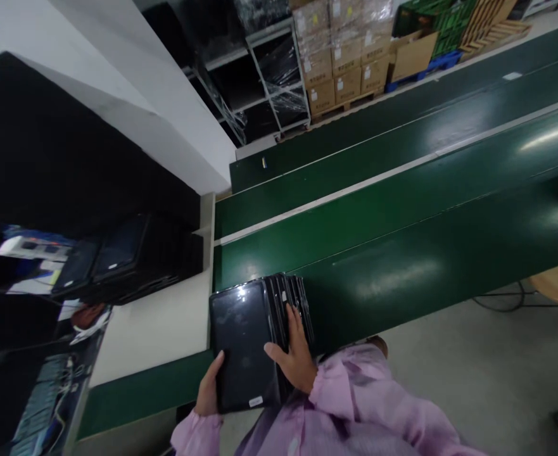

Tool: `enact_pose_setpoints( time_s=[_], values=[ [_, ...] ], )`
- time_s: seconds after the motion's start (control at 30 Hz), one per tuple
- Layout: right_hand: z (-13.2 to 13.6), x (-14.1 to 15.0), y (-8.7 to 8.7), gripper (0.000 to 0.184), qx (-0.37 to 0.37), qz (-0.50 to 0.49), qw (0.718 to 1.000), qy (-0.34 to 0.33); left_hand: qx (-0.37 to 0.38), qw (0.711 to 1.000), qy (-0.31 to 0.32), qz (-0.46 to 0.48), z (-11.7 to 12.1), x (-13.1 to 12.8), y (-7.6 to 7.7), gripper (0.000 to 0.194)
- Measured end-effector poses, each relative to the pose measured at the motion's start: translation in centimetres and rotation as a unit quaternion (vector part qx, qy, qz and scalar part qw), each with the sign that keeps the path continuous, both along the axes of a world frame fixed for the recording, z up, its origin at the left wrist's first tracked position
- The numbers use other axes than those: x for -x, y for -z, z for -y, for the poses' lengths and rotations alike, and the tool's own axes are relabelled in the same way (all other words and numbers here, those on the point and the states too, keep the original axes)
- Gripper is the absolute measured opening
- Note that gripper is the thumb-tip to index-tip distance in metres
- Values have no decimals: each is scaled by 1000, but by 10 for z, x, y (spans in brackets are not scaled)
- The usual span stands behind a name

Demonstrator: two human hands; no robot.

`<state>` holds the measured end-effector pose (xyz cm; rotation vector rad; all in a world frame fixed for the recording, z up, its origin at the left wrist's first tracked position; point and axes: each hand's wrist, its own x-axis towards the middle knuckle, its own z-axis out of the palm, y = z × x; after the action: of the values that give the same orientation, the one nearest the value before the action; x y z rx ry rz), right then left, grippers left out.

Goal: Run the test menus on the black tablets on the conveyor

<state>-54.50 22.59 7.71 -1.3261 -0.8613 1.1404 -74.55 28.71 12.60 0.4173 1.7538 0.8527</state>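
A stack of black tablets is held before my body at the near edge of the green bench. The top one has a glossy dark face and a small white label at its lower edge. My left hand grips the stack's left side, thumb on the front rim and the other fingers hidden. Along the right side lies my right hand, its thumb over the top tablet's edge and its fingers against the edges of those beneath. The underside of the stack is out of sight.
Long green benches run to the right. On the left, more dark tablets sit stacked on a white surface, near a keyboard. Behind are cardboard boxes, a wheeled rack and green crates.
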Motion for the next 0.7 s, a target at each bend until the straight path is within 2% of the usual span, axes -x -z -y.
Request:
enact_pose_setpoints(
  time_s=[0.07, 0.17, 0.23, 0.3, 0.4, 0.47, 0.6, 0.7],
  values=[
    [7, -23, -10, 94, -28, -28, 999, 10, 27, 998, 11, 50, 8, -18, -6, 38],
    [24, -75, -22, 82, -51, -85, 995, 21, 35, 988, 51, 140, 25, -63, -3, 45],
    [37, -116, -21, 76, -34, -96, 994, 38, 6, 977, 75, 198, 37, -104, 7, 54],
    [49, -155, -10, 75, 8, -76, 995, 70, -37, 954, 112, 274, 45, -145, 22, 67],
    [54, -200, 26, 72, 58, -62, 992, 95, -67, 921, 138, 358, 47, -192, 54, 75],
    [48, -218, 58, 69, 69, -62, 992, 91, -70, 915, 135, 374, 42, -209, 78, 74],
    [22, -225, 122, 71, 86, -76, 990, 86, -81, 931, 104, 340, 27, -220, 124, 76],
    [5, -219, 158, 73, 103, -86, 987, 93, -65, 954, 92, 276, 21, -221, 149, 75]
  ],
)
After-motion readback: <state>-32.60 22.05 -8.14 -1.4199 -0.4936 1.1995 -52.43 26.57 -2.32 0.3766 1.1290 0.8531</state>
